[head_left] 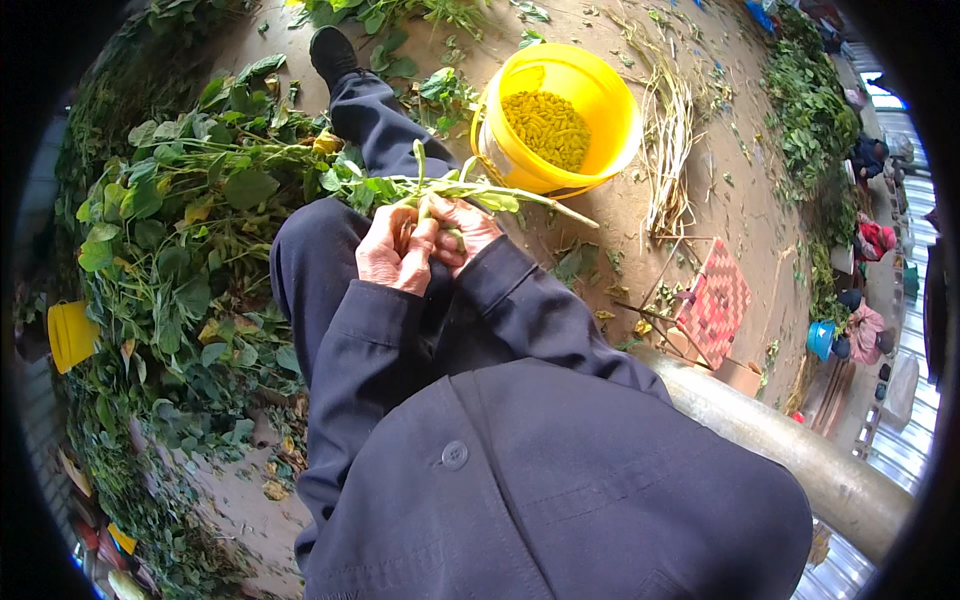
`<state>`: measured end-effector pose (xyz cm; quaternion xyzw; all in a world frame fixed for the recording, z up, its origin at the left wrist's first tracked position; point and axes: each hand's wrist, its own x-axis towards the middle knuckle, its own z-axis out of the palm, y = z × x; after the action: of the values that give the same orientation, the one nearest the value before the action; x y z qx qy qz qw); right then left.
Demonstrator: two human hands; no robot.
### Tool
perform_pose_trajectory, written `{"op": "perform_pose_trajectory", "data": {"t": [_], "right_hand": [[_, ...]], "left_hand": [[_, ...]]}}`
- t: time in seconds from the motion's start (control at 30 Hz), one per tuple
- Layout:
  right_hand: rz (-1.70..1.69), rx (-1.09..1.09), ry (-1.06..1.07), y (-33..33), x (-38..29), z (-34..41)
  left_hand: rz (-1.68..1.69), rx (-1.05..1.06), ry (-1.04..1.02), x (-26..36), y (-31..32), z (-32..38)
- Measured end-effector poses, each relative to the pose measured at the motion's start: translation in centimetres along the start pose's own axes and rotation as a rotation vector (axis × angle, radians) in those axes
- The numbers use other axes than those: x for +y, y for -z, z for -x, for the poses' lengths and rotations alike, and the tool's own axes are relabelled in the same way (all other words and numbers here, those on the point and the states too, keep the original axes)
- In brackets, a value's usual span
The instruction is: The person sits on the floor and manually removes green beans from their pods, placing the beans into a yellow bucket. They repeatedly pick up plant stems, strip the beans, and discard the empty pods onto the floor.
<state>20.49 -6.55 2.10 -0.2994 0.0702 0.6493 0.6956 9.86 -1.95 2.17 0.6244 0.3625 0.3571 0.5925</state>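
Above my lap, both hands meet at a green bean stalk (544, 201) that looks like soybean, with pods and a few leaves on it. My left hand (394, 251) has its fingers curled at the stalk, close to a green pod. Pressed up beside it, my right hand (469, 229) pinches the same stalk and a pod; its fingertips are partly hidden. The stalk's bare end points right, toward a yellow plastic bucket (619, 112). Many picked green pods (547, 131) lie in the bottom of this tilted-looking bucket.
A heap of leafy bean plants (202, 225) spreads along my left. Stripped stalks (671, 150) lie right of the bucket, near a folding stool with a red woven seat (716, 304). A thick metal pole (780, 427) runs behind me. People (870, 330) sit at the far right.
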Motion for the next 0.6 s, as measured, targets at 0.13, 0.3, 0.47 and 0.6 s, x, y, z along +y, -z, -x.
{"op": "perform_pose_trajectory", "data": {"t": [0.13, 0.3, 0.47, 0.6], "right_hand": [[0.012, -0.033, 0.041, 2.2, 1.0, -1.7], [0.175, 0.091, 0.132, 0.3, 0.6, -0.9], [0.162, -0.078, 0.084, 3.4, 0.3, -2.2], [0.183, -0.045, 0.069, 1.9, 0.3, -2.1]], "left_hand": [[-0.203, -0.030, 0.045, -1.1, 0.6, 0.1], [-0.465, 0.000, -0.136, 0.0, 0.8, 0.3], [-0.383, -0.040, -0.001, -2.1, 0.9, 0.2], [-0.388, 0.012, -0.050, -1.1, 0.9, 0.2]]}}
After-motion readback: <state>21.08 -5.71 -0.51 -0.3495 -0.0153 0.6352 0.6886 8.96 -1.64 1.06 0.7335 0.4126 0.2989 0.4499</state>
